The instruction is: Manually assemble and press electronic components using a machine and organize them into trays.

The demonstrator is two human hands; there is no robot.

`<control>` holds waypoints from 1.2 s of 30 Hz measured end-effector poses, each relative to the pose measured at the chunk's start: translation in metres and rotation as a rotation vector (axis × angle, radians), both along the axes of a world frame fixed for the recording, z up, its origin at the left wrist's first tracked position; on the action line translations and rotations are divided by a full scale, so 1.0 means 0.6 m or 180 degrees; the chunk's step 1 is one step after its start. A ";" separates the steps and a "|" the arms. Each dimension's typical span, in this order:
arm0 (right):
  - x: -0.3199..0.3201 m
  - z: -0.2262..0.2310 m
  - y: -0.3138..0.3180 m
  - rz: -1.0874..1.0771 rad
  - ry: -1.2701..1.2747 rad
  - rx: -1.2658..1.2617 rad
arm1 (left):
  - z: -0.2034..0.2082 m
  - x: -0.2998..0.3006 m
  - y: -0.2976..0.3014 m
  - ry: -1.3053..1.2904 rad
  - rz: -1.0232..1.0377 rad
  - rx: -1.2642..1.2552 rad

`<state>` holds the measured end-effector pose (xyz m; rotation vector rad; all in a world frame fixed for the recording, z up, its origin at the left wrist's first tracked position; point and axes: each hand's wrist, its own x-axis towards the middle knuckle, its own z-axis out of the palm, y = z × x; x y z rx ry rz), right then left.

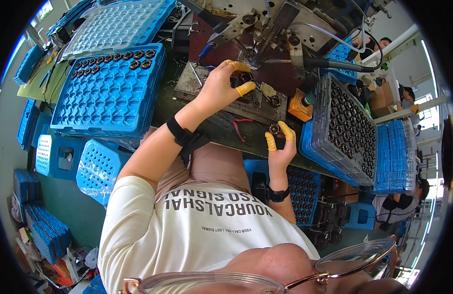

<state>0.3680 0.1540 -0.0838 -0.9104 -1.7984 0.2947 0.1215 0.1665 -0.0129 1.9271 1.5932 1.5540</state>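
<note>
My left hand [217, 88] wears yellow finger cots and is closed around a small black round part [242, 78], held at the metal fixture plate [197, 81] under the machine [275, 34]. My right hand [280, 147], also with yellow cots on thumb and forefinger, pinches another small black round part [274, 129] just above the bench's front edge. To the left lies a blue compartment tray [109, 93] with a few black round parts [133, 60] in its far rows. A stack of trays [341, 127] full of the same parts stands at the right.
Red-handled pliers [242, 125] lie on the dark bench between my hands. An orange block [299, 109] sits beside the fixture. Clear tray lids [116, 24] rest at the back left. Blue stools [101, 166] and another parts tray [304, 188] are below the bench. A seated person [398, 206] is at the right.
</note>
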 end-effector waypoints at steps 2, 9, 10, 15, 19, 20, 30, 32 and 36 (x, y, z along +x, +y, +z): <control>-0.001 0.001 0.000 -0.0017 -0.0011 0.0017 | -0.005 -0.001 0.004 -0.0055 -0.0038 -0.0242; -0.009 0.078 0.052 -0.0446 -0.0457 0.0687 | 0.002 -0.023 -0.058 -0.0059 0.0015 0.0212; -0.011 0.083 0.071 -0.0556 -0.0654 0.0818 | 0.008 -0.037 -0.082 0.0087 0.0026 0.0235; 0.018 0.047 0.140 -0.0896 -0.1286 0.0775 | 0.036 -0.141 -0.223 0.0328 0.0549 0.0088; 0.017 0.039 0.129 -0.1084 -0.1532 0.0982 | 0.049 -0.302 -0.327 0.0699 0.1615 -0.0710; 0.015 0.043 0.125 -0.1106 -0.1514 0.0977 | 0.057 -0.348 -0.347 0.0807 0.1834 -0.0990; 0.005 0.099 0.057 -0.0409 -0.0907 0.0754 | -0.042 -0.890 -0.346 0.2685 0.2052 -0.1751; 0.016 0.119 0.021 -0.0203 -0.0792 0.0660 | -0.064 -0.970 -0.373 0.2807 0.2060 -0.1647; 0.122 0.157 -0.038 -0.0549 -0.0489 0.0246 | -0.087 -0.970 -0.295 0.2614 0.2114 -0.1921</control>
